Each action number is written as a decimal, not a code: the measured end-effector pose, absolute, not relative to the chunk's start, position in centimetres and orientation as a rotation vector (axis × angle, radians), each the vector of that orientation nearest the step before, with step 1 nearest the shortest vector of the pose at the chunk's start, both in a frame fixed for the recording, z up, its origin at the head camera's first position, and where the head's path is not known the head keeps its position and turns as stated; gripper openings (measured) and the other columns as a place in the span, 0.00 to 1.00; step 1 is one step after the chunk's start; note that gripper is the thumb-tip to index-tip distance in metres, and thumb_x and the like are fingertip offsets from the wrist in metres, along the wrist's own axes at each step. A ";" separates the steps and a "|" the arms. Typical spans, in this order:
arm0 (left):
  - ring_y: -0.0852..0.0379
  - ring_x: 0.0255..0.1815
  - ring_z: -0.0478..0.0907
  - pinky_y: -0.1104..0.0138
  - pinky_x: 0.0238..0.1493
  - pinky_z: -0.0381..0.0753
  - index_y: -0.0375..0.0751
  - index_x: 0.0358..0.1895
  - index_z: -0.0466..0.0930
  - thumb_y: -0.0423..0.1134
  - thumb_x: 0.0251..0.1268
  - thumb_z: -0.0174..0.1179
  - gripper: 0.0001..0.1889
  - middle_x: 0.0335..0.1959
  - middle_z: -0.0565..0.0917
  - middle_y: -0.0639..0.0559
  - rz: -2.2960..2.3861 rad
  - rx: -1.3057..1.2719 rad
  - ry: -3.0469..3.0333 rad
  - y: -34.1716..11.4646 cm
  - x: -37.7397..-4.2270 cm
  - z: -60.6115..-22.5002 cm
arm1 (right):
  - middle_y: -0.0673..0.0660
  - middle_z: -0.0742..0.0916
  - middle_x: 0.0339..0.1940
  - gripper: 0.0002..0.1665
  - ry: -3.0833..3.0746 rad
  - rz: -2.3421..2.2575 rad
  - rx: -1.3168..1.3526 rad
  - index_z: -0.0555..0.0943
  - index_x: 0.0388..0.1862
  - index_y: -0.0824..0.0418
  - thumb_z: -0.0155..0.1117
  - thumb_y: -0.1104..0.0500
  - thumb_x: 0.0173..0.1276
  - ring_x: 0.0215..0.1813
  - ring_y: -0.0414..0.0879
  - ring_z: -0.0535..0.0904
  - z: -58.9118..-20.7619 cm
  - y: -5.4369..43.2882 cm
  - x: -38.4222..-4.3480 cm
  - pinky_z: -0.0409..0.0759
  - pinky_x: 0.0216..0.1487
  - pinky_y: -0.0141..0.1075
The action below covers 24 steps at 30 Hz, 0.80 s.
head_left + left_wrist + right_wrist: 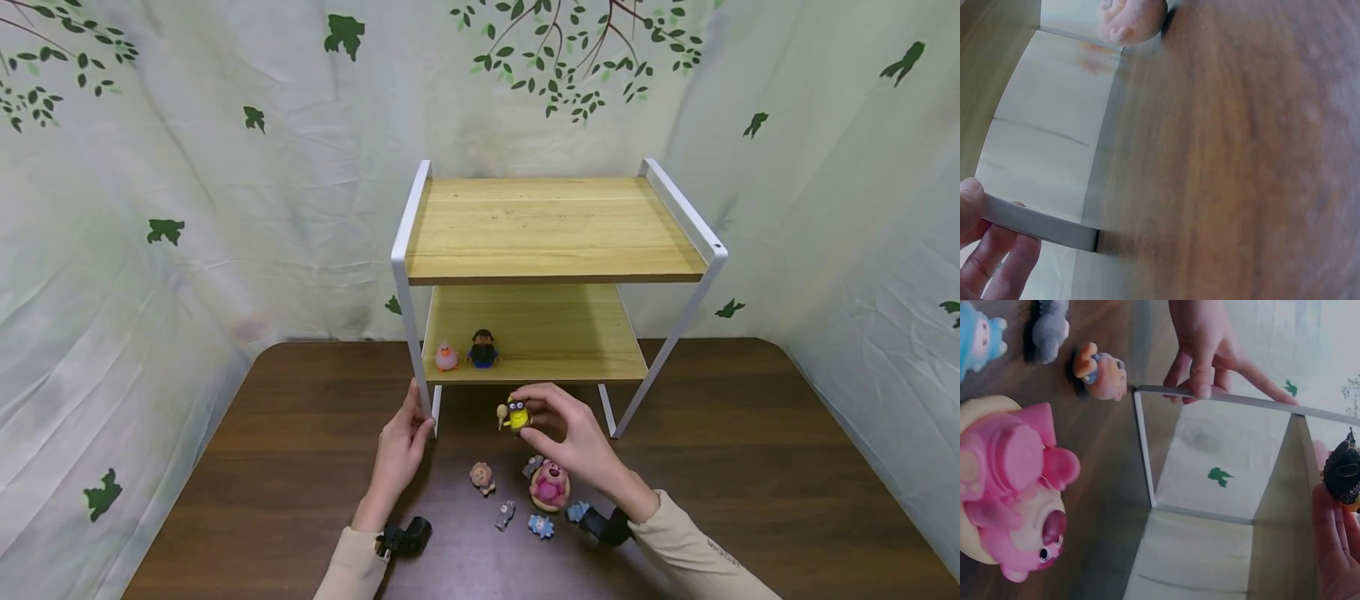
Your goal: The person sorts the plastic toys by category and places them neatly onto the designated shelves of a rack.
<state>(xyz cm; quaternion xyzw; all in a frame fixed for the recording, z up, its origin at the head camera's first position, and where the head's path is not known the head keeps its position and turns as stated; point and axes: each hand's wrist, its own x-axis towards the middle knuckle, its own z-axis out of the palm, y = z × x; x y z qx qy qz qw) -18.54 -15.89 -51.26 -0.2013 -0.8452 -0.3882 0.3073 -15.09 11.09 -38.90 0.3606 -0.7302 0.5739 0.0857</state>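
Observation:
My right hand (576, 435) pinches a small yellow figurine with goggle eyes (517, 415) between thumb and fingers, in front of the lower board's front edge. In the right wrist view the figurine's dark back (1342, 470) shows at the right edge. My left hand (397, 457) grips the front left leg of a two-tier shelf, its thumb on one side of the white leg (1041, 220) and its fingers on the other. A pink toy (446, 357) and a dark-haired toy figure (483, 350) stand at the left of the lower board (555, 333).
On the brown table (300, 467) before the shelf lie a pink bear (550, 486), an orange-maned figurine (482, 477), a grey figurine (506, 515) and a blue one (541, 526). Another blue toy (577, 511) lies by the right wrist. The upper board (555, 229) overhangs the lower.

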 end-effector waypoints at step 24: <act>0.54 0.25 0.77 0.59 0.28 0.80 0.59 0.77 0.42 0.23 0.55 0.64 0.53 0.28 0.77 0.46 -1.021 -0.530 -2.244 -15.9 -18.5 -51.3 | 0.67 0.80 0.50 0.26 -2.111 1.623 1.039 0.74 0.54 0.73 0.65 0.81 0.54 0.47 0.57 0.79 -39.2 12.1 -17.3 0.81 0.45 0.41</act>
